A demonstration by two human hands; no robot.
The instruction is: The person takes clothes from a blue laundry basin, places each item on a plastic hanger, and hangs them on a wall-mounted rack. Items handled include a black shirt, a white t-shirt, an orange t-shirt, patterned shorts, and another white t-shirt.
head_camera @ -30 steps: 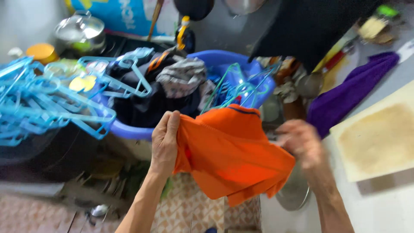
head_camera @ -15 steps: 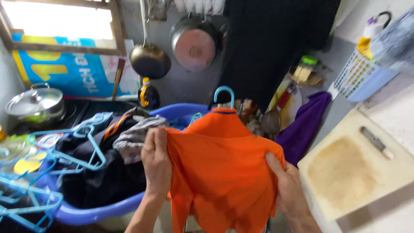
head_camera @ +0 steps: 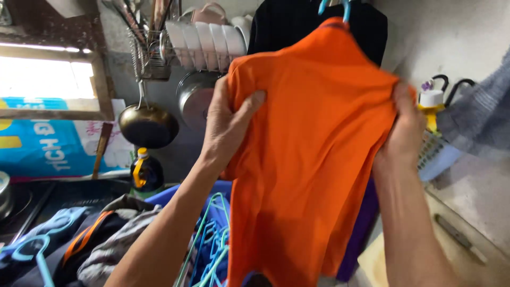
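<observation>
clearly the left hand and right hand each pinch a shoulder of the bright orange cloth shirt, held high on its light blue plastic hanger so it hangs flat.

Daylight pours through the window at the left, blown out to white glare. Away from the window the room falls dim, with deep shadow overhead. The orange shirt looks evenly lit but slightly soft, and the edges show motion blur.
</observation>
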